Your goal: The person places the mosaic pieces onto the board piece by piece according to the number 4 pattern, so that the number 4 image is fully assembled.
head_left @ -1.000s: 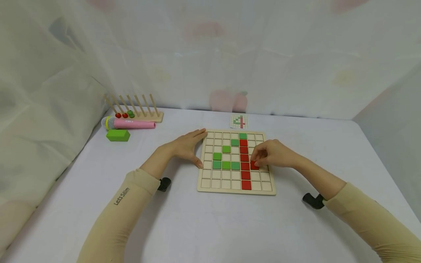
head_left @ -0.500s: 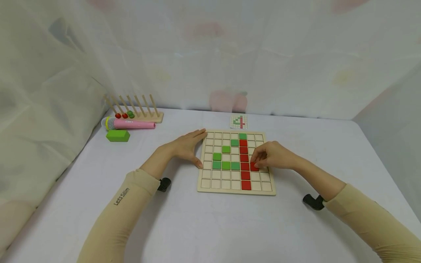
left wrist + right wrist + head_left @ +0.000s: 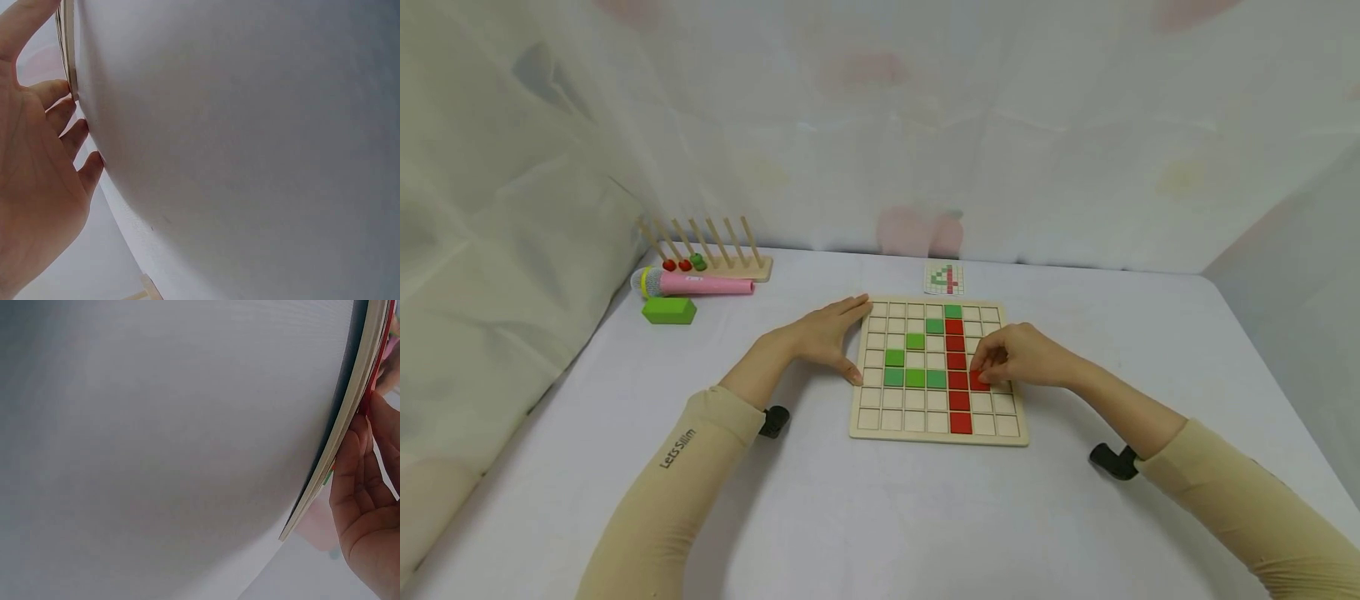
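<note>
A square wooden grid board (image 3: pixel 925 437) lies flat on the white table. Several red tiles (image 3: pixel 959 401) form a column in it, and green tiles (image 3: pixel 915 378) lie to their left. To the right of the column, the thumb and fingers of my right hand (image 3: pixel 1030 354) pinch a single red tile (image 3: pixel 980 382), which sits in or just over a cell; the right wrist view shows the fingertips at the board's edge. My left hand (image 3: pixel 823 333) touches the board's left edge with thumb and fingers spread.
Behind the board lies a small pattern card (image 3: pixel 944 278). At the back left are a pegged wooden stand (image 3: pixel 752 267) with red and green beads, a pink toy microphone (image 3: pixel 700 284) and a green block (image 3: pixel 669 311). Fabric walls rise behind and at both sides.
My right hand has come slightly lower and nearer the front with the red tile, which now lies level with its row. The left hand stays where it was.
</note>
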The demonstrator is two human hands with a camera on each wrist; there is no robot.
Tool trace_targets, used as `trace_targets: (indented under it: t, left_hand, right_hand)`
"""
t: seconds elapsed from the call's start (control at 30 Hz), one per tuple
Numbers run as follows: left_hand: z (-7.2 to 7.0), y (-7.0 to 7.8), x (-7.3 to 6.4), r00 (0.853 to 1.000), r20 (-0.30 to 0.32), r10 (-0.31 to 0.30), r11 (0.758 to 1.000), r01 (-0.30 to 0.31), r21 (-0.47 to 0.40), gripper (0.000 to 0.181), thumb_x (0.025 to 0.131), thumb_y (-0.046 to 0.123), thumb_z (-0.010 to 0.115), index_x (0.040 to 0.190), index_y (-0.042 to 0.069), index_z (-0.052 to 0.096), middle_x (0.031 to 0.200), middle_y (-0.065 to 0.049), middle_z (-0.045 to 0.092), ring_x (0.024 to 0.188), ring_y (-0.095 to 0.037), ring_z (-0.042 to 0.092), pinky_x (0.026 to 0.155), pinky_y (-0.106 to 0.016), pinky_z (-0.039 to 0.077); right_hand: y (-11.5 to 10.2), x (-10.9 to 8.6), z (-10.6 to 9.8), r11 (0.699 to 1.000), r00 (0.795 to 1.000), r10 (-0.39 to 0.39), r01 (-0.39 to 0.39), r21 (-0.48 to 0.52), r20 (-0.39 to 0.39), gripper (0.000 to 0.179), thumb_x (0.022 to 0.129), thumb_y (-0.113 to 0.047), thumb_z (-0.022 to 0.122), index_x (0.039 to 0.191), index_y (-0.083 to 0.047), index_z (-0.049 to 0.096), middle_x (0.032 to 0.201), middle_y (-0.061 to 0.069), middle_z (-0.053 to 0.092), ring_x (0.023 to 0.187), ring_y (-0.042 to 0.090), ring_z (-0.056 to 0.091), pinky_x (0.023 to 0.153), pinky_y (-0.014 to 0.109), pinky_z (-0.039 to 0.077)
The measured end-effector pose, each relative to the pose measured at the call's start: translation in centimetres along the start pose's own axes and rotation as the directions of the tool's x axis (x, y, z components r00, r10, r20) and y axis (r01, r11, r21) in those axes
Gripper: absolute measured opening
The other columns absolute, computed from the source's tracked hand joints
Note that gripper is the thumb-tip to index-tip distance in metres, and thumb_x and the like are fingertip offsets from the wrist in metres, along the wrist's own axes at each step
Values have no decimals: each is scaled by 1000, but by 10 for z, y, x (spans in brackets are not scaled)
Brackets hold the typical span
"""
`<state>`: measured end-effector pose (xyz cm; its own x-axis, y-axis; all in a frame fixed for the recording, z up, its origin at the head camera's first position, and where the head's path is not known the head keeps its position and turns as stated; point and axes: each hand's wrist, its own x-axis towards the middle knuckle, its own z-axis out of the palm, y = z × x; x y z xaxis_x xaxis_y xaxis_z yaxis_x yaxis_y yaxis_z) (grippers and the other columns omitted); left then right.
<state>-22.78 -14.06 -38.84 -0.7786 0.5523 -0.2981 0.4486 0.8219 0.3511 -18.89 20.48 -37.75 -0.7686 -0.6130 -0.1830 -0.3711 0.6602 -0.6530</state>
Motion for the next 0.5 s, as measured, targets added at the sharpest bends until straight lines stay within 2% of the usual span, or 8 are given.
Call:
trace_targets:
  t: [0.2, 0.33, 0.43, 0.5]
  left_hand:
    - [-1, 0, -1, 1000, 6, -1, 1000, 1, 4, 129, 64, 58, 86, 160, 12, 14, 170, -6, 4, 157, -33, 7, 127, -56, 16]
    - [-1, 2, -3, 1000, 12, -9, 1000, 9, 6, 127, 65, 57, 86, 160, 12, 14, 170, -5, 4, 157, -32, 8, 127, -55, 16]
    - [-2, 3, -5, 1000, 10, -1, 1000, 1, 26, 125, 67, 57, 84, 160, 12, 15, 170, -7, 6, 157, -33, 9, 127, -55, 17]
    - [-3, 5, -7, 1000, 8, 4, 999, -4, 46, 123, 68, 58, 83, 160, 12, 15, 169, -7, 8, 157, -32, 10, 128, -54, 16]
  right_hand:
    - [-1, 0, 0, 1000, 1000, -15, 15, -9, -5, 8, 84, -10, 75, 90, -15, 75, 77, -3, 70, 73, 10, 60, 65, 19, 51]
    - [-2, -2, -2, 999, 999, 0, -2, -44, -38, 7, 87, -16, 73, 93, -18, 74, 83, -4, 70, 76, 11, 60, 66, 21, 50]
    - [-2, -5, -5, 994, 993, 9, -22, -109, -119, 10, 91, -18, 69, 100, -16, 74, 93, -1, 71, 83, 15, 61, 71, 27, 51]
    - [-1, -8, -8, 978, 979, -18, -24, -206, -202, 14, 93, -16, 66, 105, -11, 73, 103, 4, 71, 92, 21, 63, 78, 34, 55]
